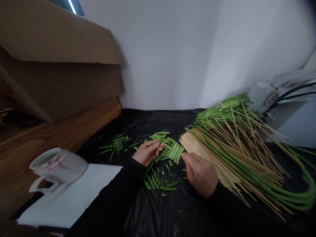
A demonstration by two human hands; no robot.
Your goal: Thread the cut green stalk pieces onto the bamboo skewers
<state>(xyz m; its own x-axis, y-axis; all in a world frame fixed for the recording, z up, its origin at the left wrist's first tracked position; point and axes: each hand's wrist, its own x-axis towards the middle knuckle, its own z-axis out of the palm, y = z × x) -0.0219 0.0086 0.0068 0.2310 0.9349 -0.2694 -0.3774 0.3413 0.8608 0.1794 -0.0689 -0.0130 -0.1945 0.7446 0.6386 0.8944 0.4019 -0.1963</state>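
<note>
My left hand (148, 152) pinches a short cut piece of garlic scape (160, 142) between thumb and fingers. The pale tip of a bamboo skewer (166, 145) points at that piece; whether it has entered it I cannot tell. Several green pieces (175, 152) sit side by side along the skewer, like a small raft. At its other end my right hand (201, 174) is closed on the skewer, whose end the fingers mostly hide. Loose cut pieces (153, 182) lie on the black plastic sheet (150, 219) below and behind my hands.
A thick bundle of bamboo skewers (212, 154) lies at right, with long whole garlic scapes (249, 171) across it. Filled skewers (222, 113) are piled behind. More cut pieces (118, 143) lie left. A white mug (61, 166) rests on white paper (86, 194), below a cardboard box (74, 85).
</note>
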